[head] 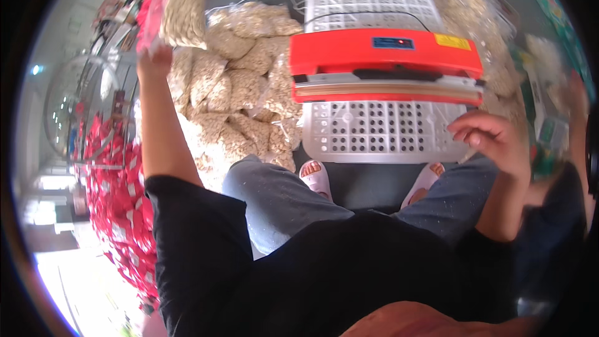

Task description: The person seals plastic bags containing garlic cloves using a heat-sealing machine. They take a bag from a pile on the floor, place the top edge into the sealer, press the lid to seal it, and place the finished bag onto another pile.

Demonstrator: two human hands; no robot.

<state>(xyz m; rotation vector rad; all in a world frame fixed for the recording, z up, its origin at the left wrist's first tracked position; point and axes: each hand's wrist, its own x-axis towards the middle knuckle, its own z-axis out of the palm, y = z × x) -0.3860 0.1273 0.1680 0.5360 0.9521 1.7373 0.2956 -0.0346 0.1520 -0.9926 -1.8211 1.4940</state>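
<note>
My left hand (157, 60) is stretched far out to the left, closed on the loose end of a clear plastic bag (184, 18) with pale, dry pieces inside. Motion blurs the hand and the bag. A red impulse heat sealer (337, 54) rests in front of me on a white perforated plastic crate (365, 150). Its indicator light glows red. Over the crate's right front corner hovers my right hand (493, 138), with fingers slightly curled and nothing in them.
Filled clear bags (245, 89) are heaped left of the crate, and more filled bags (461, 14) lie right of it. Red packages (124, 206) pile up at far left. Another person's arm (578, 121) shows at the right edge. A black cable (369, 12) crosses behind the sealer.
</note>
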